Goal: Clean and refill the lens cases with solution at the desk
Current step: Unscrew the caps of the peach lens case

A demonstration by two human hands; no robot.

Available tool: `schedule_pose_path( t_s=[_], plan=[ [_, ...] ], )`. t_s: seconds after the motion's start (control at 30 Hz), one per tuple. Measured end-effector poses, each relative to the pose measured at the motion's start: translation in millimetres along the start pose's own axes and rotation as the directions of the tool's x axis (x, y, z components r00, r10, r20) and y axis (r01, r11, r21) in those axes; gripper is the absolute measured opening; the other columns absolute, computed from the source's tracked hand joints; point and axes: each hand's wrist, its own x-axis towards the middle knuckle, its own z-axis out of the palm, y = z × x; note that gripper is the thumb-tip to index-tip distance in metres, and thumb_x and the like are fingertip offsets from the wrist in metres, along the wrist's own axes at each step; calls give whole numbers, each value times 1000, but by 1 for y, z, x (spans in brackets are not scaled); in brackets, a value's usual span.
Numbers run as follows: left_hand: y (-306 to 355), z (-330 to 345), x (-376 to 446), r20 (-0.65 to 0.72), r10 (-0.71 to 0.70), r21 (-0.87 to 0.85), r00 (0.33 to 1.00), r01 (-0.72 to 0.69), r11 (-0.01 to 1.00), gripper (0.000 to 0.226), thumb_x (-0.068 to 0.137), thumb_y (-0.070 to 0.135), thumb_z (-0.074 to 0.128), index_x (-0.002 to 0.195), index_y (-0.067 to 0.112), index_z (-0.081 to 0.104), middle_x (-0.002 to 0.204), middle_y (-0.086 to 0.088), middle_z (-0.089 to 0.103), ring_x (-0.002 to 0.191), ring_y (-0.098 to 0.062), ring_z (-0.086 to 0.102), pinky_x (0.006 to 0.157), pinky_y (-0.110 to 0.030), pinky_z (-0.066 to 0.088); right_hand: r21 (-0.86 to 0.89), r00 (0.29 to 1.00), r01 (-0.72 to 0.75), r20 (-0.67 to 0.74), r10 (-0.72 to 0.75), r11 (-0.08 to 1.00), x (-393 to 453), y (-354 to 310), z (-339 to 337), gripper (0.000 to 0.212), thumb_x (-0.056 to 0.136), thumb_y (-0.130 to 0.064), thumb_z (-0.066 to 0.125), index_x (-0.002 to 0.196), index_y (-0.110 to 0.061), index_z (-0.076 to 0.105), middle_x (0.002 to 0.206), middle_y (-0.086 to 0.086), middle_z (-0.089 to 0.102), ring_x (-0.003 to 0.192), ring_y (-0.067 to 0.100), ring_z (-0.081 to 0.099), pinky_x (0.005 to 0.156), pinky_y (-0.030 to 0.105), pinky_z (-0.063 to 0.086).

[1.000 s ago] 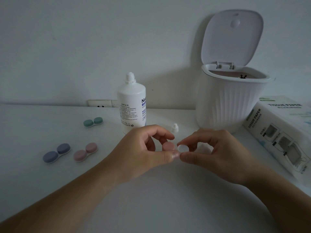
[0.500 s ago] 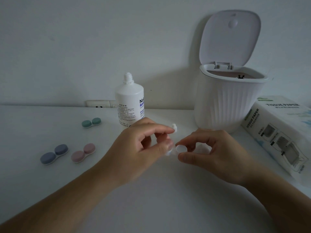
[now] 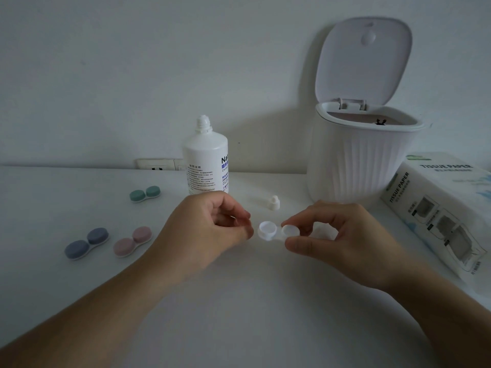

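- White open lens case (image 3: 273, 231) between the hands, pinched at its right well by right hand (image 3: 342, 240).
- Left hand (image 3: 212, 229) just beside it – fingers curled, contents unclear.
- Solution bottle (image 3: 206, 166) uncapped behind left hand on tabletop (image 3: 239, 314).

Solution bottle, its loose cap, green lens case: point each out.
Solution bottle (image 3: 206, 166), head view, on the label front.
Cap (image 3: 274, 203), head view, on its body, standing on the desk.
Green lens case (image 3: 145, 193), head view, between its two lids.
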Motion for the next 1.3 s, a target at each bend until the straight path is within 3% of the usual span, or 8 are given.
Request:
schedule_pose_path(
  t_s=[0.3, 0.5, 0.57, 0.63, 0.67, 0.8, 1.0, 1.3],
  plan=[
    [2, -4, -10, 157, 47, 457, 986, -115, 882, 21, 84, 40, 77, 102, 49, 75, 68, 44, 57, 61, 18, 51, 59, -2, 38, 1, 1000, -10, 1, 10, 1000, 0, 1, -1, 18, 71, -47, 79, 89, -42, 78, 84, -10, 70, 85, 8, 67, 76, 15, 48],
    [4, -7, -13, 200, 49, 578, 979, -158, 800, 40, 84, 61, 66, 123, 66, 58, 114, 51, 54, 111, 16, 55, 73, 0, 35, -3, 1000, -18, -3, 18, 1000, 0, 0, 0, 16, 73, -42, 81, 89, -41, 78, 84, -11, 70, 85, 6, 67, 75, 11, 46],
    [7, -4, -15, 163, 68, 503, 984, -142, 853, 40, 84, 51, 76, 122, 54, 66, 102, 54, 42, 104, 21, 47, 60, 3, 35, -7, 1000, -17, 1, 17, 1000, 0, 0, -1, 16, 74, -41, 81, 90, -40, 78, 85, -10, 70, 85, 7, 67, 76, 13, 47],
    [10, -3, -16, 145, 81, 359, 986, -129, 924, 43, 78, 41, 85, 118, 47, 68, 80, 46, 59, 55, 3, 60, 48, -2, 34, 1, 1000, -11, 12, 11, 1000, 0, 0, -1, 19, 74, -45, 79, 92, -39, 78, 86, -8, 71, 87, 10, 67, 79, 19, 49],
    [12, -3, -16, 146, 86, 284, 985, -125, 950, 44, 74, 41, 87, 114, 48, 69, 73, 40, 64, 41, -3, 41, 45, -5, 32, 7, 1000, -5, 22, 5, 1000, 0, 0, -2, 21, 74, -47, 78, 93, -38, 78, 87, -7, 71, 88, 11, 67, 81, 24, 50],
    [15, -3, -15, 169, 77, 36, 983, -84, 996, 40, 64, 57, 82, 102, 50, 74, 59, 27, 63, 42, -3, 33, 43, -10, 29, 16, 998, 16, 59, -17, 1000, 0, 1, -2, 16, 79, -38, 79, 95, -38, 78, 90, -2, 71, 91, 17, 67, 86, 37, 53],
    [18, -2, -15, 200, 66, 24, 977, -73, 997, 37, 61, 66, 78, 94, 49, 77, 45, 15, 34, 43, -6, 29, 44, -12, 26, 45, 997, 43, 57, -46, 998, 0, 0, -2, 20, 77, -43, 77, 96, -36, 78, 90, -1, 71, 91, 18, 67, 87, 39, 53],
    [17, -3, -14, 155, 76, 41, 985, -83, 996, 35, 61, 70, 74, 89, 49, 77, 44, 15, 35, 44, -7, 28, 44, -14, 24, 26, 999, 34, -4, -34, 999, 1, 2, -9, 31, 81, -46, 75, 111, -37, 72, 98, -13, 73, 96, 7, 66, 91, 23, 49]
  ],
)
